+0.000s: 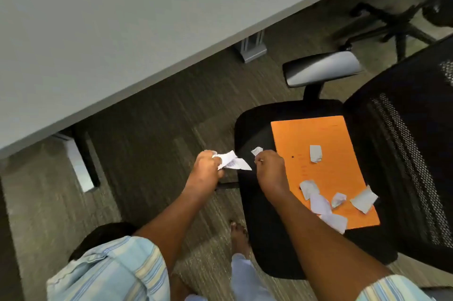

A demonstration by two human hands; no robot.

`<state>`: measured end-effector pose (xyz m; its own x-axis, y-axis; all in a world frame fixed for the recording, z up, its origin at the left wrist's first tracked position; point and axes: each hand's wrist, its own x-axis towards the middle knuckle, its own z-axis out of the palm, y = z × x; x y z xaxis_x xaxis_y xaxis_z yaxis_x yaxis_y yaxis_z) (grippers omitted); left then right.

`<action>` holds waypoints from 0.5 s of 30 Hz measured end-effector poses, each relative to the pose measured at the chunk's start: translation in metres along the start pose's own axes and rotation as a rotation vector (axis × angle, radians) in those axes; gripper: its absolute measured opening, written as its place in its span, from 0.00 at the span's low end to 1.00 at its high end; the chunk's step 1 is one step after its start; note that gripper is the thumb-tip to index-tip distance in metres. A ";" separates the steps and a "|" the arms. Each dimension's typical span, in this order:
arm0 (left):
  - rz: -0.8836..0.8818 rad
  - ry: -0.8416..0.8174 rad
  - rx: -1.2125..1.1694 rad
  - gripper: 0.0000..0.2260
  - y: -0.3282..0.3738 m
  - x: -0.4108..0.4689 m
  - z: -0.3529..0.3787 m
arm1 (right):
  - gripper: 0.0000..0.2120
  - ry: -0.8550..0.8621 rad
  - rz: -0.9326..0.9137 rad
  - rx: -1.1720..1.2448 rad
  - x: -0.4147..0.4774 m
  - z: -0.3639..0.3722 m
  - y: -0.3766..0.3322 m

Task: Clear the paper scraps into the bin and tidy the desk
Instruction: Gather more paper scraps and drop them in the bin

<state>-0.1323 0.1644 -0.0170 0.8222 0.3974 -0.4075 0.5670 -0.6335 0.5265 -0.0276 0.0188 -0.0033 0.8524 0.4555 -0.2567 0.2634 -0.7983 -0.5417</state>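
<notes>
Orange folder (326,168) lies on chair seat (255,134), carrying loose paper scraps (321,202) right of both hands. Right hand (269,166), nearer, pinches a small scrap (257,151); left hand (206,166) clutches crumpled paper (232,161). No bin visible.

Scraps (318,202) on folder (338,168) on chair seat (255,202), desk (98,31) behind

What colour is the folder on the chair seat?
Orange, plain; the folder lies flat on the black chair seat in the head view.
</notes>
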 end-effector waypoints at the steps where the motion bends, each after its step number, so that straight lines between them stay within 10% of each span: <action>1: -0.024 0.020 0.043 0.11 -0.009 -0.008 -0.005 | 0.11 -0.023 -0.012 -0.019 -0.002 0.006 -0.010; 15: -0.239 0.252 -0.148 0.12 -0.150 -0.117 -0.037 | 0.06 -0.234 -0.340 -0.057 -0.055 0.119 -0.130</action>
<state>-0.3119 0.2379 -0.0203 0.6417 0.6848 -0.3453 0.7302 -0.4076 0.5484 -0.1620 0.1443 -0.0143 0.5885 0.7691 -0.2494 0.5427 -0.6044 -0.5833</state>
